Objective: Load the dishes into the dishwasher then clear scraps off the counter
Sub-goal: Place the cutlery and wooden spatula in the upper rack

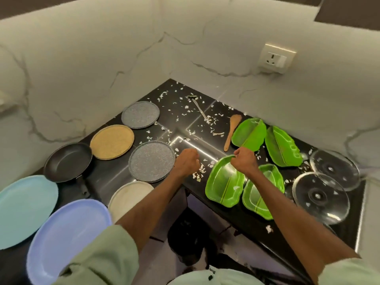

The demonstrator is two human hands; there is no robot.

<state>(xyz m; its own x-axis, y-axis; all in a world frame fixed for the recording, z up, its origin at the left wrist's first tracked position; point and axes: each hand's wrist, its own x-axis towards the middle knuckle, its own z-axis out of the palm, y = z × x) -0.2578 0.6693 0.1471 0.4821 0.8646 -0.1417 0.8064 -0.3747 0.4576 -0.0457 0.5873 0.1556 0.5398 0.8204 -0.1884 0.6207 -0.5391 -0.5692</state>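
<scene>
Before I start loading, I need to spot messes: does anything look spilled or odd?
Yes. White scraps are strewn over the black counter, thickest around the metal ladle and wooden spatula; some lie on the two glass lids.

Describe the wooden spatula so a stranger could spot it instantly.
Start at the wall socket above the black counter. Below it, left of the green leaf-shaped plates, lies the wooden spatula. It is the only wooden utensil; the nearby spoon is metal.
</scene>
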